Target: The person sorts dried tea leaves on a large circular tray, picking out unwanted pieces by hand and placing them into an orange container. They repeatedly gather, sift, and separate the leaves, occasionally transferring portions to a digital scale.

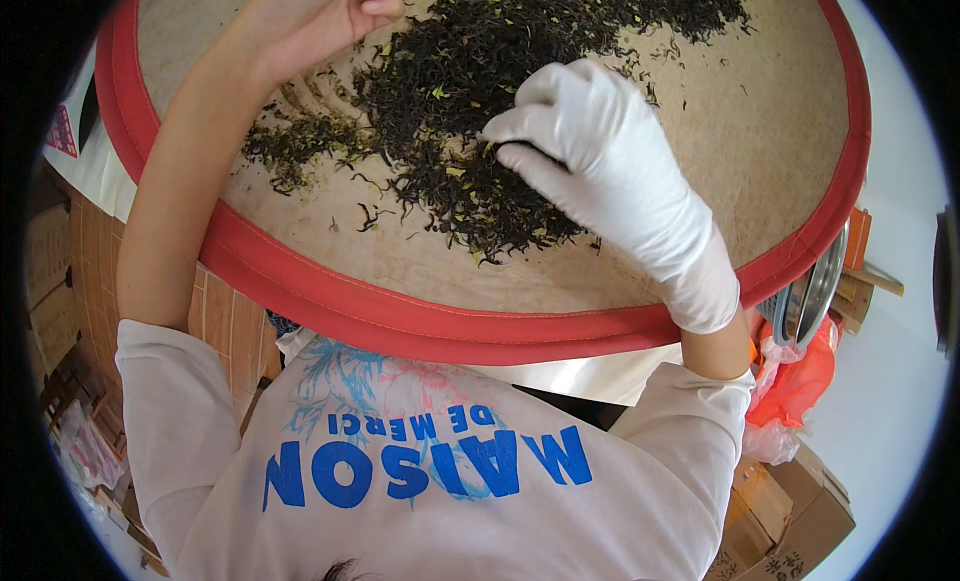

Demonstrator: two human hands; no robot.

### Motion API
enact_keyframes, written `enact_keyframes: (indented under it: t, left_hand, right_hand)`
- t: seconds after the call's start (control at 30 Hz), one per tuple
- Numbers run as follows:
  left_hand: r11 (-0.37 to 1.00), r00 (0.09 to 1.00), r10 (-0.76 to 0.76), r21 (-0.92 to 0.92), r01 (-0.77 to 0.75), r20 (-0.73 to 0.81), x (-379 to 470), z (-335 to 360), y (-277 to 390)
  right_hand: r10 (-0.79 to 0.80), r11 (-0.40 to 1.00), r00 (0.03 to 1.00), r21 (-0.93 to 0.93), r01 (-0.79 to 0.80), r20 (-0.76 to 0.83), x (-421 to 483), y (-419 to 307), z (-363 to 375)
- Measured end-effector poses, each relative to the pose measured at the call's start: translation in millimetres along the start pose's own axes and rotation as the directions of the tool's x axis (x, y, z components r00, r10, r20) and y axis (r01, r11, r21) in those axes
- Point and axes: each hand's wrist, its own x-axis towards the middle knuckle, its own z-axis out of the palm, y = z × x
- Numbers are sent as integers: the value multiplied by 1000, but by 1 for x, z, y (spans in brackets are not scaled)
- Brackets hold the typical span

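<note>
Dark, twisted dried leaves, probably tea, lie in a heap [450,78] on a round tray [772,146] with a red cloth rim. Yellow-green bits are scattered through them. My right hand [592,138], in a white glove, is over the heap's near right part. Its thumb and forefinger are bent towards each other, with a small yellow-green bit at their tips. My bare left hand [337,18] is at the top edge of the view, above the tray, its fingers curled and partly cut off. A smaller patch of leaves [292,146] lies to the left.
The tray's red rim [450,326] runs close before my body. At the right below it are a round metal pan [817,288], red plastic bags [802,378] and cardboard boxes [802,498]. More boxes [52,281] stand on the wooden floor [225,311] at the left.
</note>
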Motion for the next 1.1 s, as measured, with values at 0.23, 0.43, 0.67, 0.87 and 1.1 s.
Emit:
enact_keyframes:
  t: [0.23, 0.43, 0.67, 0.87, 1.1]
  left_hand:
    - [1000, 1000, -1, -13, 0, -28, 0, -2, 2]
    - [987, 996, -5, -161, 20, 91, 2, -17, -5]
    - [991, 990, -20, -130, 39, 142, -5, -2, -7]
    - [978, 983, -23, -199, 59, 182, -3, -8, -2]
    - [974, 982, -10, -222, 52, 186, -6, -11, 4]
  right_hand:
    - [628, 773, 765, 227, -592, -142, -14, 19, -44]
    - [833, 419, 344, -88, -904, 434, -64, 43, -36]
    - [699, -53, 333, 509, -859, 633, -53, 14, -23]
    - [576, -306, 652, 870, -386, 492, -41, 19, -23]
    - [770, 175, 595, 822, -543, 229, -43, 18, -35]
